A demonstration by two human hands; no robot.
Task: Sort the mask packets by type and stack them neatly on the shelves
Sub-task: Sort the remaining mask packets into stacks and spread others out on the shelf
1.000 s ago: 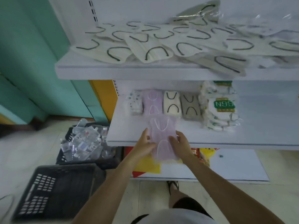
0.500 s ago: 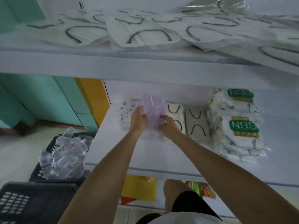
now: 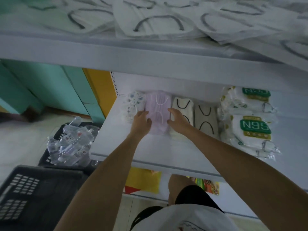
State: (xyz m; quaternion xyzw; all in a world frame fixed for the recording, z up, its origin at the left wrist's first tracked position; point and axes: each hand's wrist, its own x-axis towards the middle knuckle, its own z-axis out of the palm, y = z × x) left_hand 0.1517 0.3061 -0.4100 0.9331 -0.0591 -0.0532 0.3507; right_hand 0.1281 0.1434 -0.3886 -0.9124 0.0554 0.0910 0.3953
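While both hands bracket it, the purple mask stack [image 3: 157, 112] sits at the back of the middle shelf [image 3: 116, 144], second from left in the row. Left hand [image 3: 141, 120] lies on its lower-left edge with fingers loosely bent and covers that corner. Right hand [image 3: 177, 118] presses the right side, finger and thumb spread. Packet count in the stack: can't tell.

Patterned packets [image 3: 133, 105] touch it on the left. Cream packets [image 3: 182, 105] are half hidden by the right hand, then grey packets [image 3: 205, 119] and N95 packets [image 3: 250, 129]. Loose white masks [image 3: 158, 22] on the top shelf [image 3: 150, 59] are blurred and cut off. The floor crate [image 3: 50, 147] holds clear packets, contents unreadable.
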